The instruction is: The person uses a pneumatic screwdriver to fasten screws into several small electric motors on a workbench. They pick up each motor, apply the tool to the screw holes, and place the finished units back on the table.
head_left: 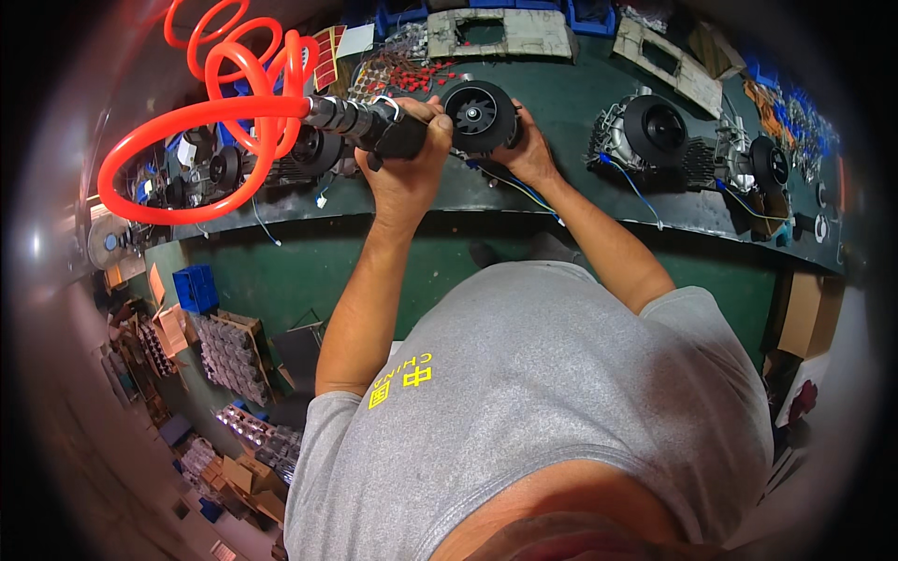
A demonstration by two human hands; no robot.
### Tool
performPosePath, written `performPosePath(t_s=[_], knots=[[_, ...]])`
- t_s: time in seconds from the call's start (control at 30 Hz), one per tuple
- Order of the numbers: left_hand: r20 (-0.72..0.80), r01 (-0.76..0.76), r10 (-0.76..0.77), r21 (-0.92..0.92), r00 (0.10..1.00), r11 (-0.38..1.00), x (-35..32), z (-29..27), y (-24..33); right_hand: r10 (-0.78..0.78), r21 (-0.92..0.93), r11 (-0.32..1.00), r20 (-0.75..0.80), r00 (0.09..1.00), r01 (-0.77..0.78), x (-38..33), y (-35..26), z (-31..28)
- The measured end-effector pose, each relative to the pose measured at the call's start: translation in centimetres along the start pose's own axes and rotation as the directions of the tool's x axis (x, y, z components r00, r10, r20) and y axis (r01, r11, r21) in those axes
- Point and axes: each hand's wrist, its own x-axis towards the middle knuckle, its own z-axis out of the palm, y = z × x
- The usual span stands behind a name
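My left hand (412, 178) is closed around a black and grey air-powered driver (393, 136). A red coiled air hose (173, 215) runs from the tool's back end up to the upper left. Just right of it a small engine (477, 117) stands on the bench, its black finned flywheel facing up toward me. My right hand (531, 157) grips the engine's right side, with its fingers partly hidden behind it. Thin blue and yellow wires (528, 194) trail from the engine toward the bench's near edge. The driver's tip is hidden by my left hand.
More small engines (655, 131) stand to the right, others (313, 150) to the left. Pale metal fixtures (500, 35), red-tipped small parts (421, 77) and blue bins (591, 17) line the back. A blue crate (196, 288) and racks of parts (229, 355) are at lower left.
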Motion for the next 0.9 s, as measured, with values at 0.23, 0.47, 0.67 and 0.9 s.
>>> performPosePath(t_s=[0.23,0.47,0.67,0.9], knots=[[-0.024,0.007,-0.008,-0.044,1.000,0.999,0.0,0.4,0.3,-0.044,-0.051,0.998,0.025,0.999,0.046,0.5,1.7,0.3],[-0.040,0.025,-0.027,-0.045,0.999,0.999,-0.1,0.5,0.7,-0.048,-0.008,0.999,0.023,0.999,0.049,0.2,-0.4,0.0],[-0.015,0.010,-0.010,-0.008,1.000,1.000,0.0,0.5,0.7,-0.050,-0.048,0.998,0.014,0.999,0.050,0.1,-0.2,0.0],[-0.031,0.020,-0.021,-0.038,0.999,0.999,-0.1,0.8,0.8,-0.071,-0.014,0.997,-0.007,0.997,0.071,0.1,0.9,0.2]])
